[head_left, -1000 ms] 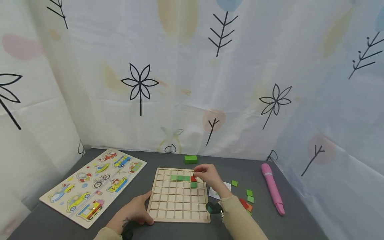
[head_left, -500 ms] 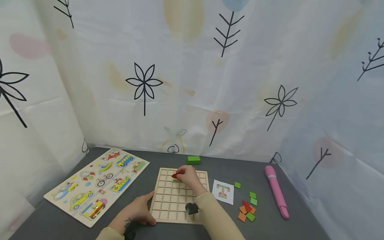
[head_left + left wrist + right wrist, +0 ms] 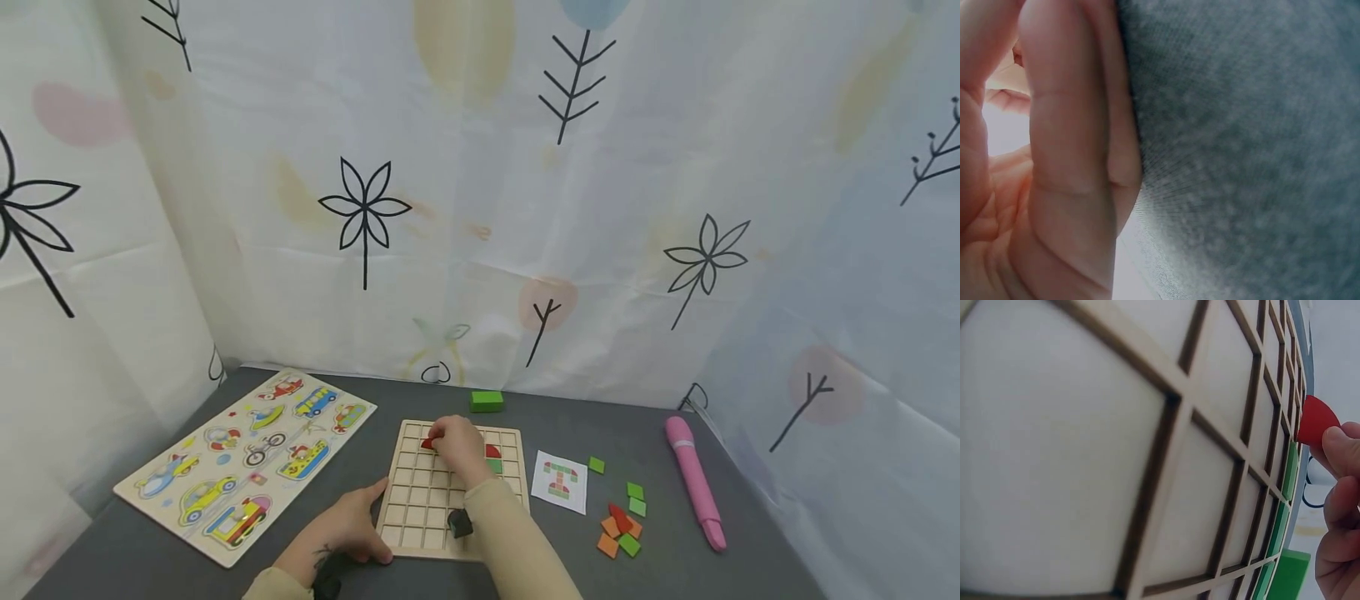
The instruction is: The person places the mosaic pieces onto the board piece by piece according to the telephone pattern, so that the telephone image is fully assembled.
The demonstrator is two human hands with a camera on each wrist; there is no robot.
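A square wooden grid board (image 3: 420, 493) lies in front of me. My left hand (image 3: 345, 527) rests at its near left corner, thumb at the front edge and index finger against the left side; straight fingers (image 3: 1066, 125) fill the left wrist view. My right hand (image 3: 461, 450) pinches a red quarter-round tile (image 3: 1316, 422) between thumb and fingers, over the board's upper left cells. Green square tiles (image 3: 1279, 528) fill a row of cells beside it, mostly hidden by the hand in the head view. Right of the hand, another red tile (image 3: 492, 451) sits above a green tile (image 3: 493, 467).
A pattern card (image 3: 559, 482) lies right of the board, near loose green, orange and red tiles (image 3: 620, 521). Farther right is a pink pen-shaped object (image 3: 695, 483). A green block (image 3: 487, 402) stands behind the board. A vehicle puzzle board (image 3: 243, 467) lies left.
My right hand has moved left across the board from the placed red tile, bringing another red tile to the upper left cells. The left hand stays at the corner. The head view has shifted slightly.
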